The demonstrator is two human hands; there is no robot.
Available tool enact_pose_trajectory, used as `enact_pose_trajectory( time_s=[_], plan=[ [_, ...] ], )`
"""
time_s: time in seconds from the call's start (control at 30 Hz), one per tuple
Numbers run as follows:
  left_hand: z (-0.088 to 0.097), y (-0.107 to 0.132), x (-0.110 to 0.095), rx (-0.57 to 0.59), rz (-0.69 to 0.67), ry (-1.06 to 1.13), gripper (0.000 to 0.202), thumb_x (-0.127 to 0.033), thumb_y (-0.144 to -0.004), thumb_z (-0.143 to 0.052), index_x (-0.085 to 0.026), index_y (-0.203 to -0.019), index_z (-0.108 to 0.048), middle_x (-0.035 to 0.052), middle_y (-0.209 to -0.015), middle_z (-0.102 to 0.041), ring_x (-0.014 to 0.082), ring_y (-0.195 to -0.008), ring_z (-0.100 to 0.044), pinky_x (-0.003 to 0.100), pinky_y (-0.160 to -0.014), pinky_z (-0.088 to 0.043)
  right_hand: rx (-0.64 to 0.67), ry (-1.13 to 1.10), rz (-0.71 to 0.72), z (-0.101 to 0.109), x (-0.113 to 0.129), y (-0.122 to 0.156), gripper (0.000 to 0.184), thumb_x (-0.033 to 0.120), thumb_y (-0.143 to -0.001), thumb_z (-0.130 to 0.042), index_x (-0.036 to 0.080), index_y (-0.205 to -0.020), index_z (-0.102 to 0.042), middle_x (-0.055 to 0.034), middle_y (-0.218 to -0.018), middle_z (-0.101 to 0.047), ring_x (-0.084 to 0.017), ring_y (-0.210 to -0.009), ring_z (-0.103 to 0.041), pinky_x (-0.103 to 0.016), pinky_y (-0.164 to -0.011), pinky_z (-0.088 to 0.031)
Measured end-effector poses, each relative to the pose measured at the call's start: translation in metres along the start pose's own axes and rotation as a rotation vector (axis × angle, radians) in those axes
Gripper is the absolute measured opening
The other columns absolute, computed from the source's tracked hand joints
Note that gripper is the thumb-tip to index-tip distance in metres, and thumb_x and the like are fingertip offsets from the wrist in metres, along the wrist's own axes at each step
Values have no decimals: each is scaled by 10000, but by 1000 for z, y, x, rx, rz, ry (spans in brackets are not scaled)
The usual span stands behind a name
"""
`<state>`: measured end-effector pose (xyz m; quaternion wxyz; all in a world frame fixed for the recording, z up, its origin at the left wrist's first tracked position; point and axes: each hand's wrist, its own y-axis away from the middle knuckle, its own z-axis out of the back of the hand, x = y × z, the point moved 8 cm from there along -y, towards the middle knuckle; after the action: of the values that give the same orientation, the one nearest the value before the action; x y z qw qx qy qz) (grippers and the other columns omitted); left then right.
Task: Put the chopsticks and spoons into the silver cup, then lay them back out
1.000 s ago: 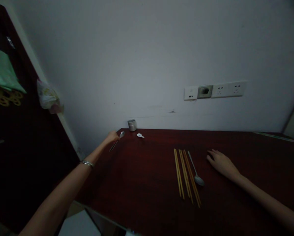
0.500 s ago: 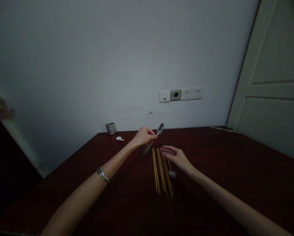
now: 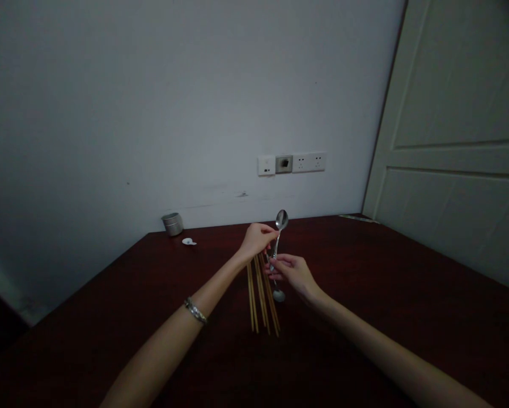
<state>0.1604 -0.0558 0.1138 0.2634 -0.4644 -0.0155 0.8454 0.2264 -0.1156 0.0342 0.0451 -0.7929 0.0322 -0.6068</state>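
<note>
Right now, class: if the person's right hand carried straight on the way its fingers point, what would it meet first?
The right hand points left and slightly away, at the handle of the raised spoon that the left hand holds. Its fingertips look already at the handle; depth is unclear.

no readable text, labels, or signs
</note>
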Motion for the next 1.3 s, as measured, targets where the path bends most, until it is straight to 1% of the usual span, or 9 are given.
enact_pose_trajectory(
  time_s=[0.13,0.2,0.3,0.37,0.53,0.73,1.0,1.17,1.3],
  plan=[
    [10,19,-42,-15,-351,-339,197,-250,-747,-525,-125,-861,-627,54,-773,-620,106,-637,-550,216,-560,-416,11,108,36,13,10,-4,206,320,-657,-647,129,-711,-594,-43,-649,-638,-120,-560,-610,-240,-527,-530],
    [6,34,-61,27,-553,-546,228,-178,-757,-496,-151,-959,-599,72,-981,-593,137,-830,-546,239,-663,-423,31,177,40,19,15,-6,210,323,-660,-640,125,-711,-593,-38,-637,-631,-113,-533,-599,-227,-479,-523],
    [-2,50,-73,83,-756,-810,302,-117,-782,-441,-162,-1066,-534,86,-1179,-491,175,-1030,-459,258,-719,-414,65,328,28,22,20,-6,216,331,-670,-623,117,-682,-590,-38,-620,-622,-108,-496,-586,-206,-397,-499],
    [-5,53,-71,110,-799,-927,260,-120,-790,-444,-149,-1029,-544,98,-1154,-506,187,-1039,-444,255,-698,-414,95,430,14,21,23,-5,232,341,-678,-609,113,-645,-589,-38,-589,-612,-110,-482,-580,-196,-360,-483],
    [-6,44,-51,223,-702,-972,165,-167,-793,-462,-139,-740,-617,80,-705,-602,174,-834,-520,231,-626,-392,146,577,29,16,38,-1,273,373,-684,-592,115,-594,-590,-29,-521,-597,-99,-431,-556,-188,-344,-468],
    [6,37,-41,260,-561,-645,148,-222,-722,-556,-174,-812,-663,49,-761,-633,144,-738,-535,233,-623,-364,190,653,56,13,66,-3,296,405,-669,-598,115,-608,-600,-34,-514,-606,-98,-415,-557,-205,-392,-484],
    [-6,35,-13,351,-89,56,263,-324,-636,-635,-118,-799,-659,12,-622,-589,51,-458,-409,199,-454,-303,185,661,161,2,106,-14,269,383,-639,-625,134,-544,-595,-3,-462,-560,-57,-369,-483,-144,-304,-375],
    [-13,38,2,288,36,274,289,-342,-610,-663,-117,-789,-641,-2,-584,-549,29,-404,-356,187,-390,-249,139,634,175,9,104,-21,232,373,-628,-638,141,-629,-634,10,-466,-557,-55,-376,-477,-138,-302,-372],
    [-15,38,11,272,60,347,258,-317,-615,-666,-114,-772,-643,-8,-566,-538,20,-391,-339,187,-380,-240,128,539,110,14,91,-24,224,353,-614,-657,149,-707,-647,-24,-613,-631,-120,-565,-593,-165,-386,-461]
  ],
)
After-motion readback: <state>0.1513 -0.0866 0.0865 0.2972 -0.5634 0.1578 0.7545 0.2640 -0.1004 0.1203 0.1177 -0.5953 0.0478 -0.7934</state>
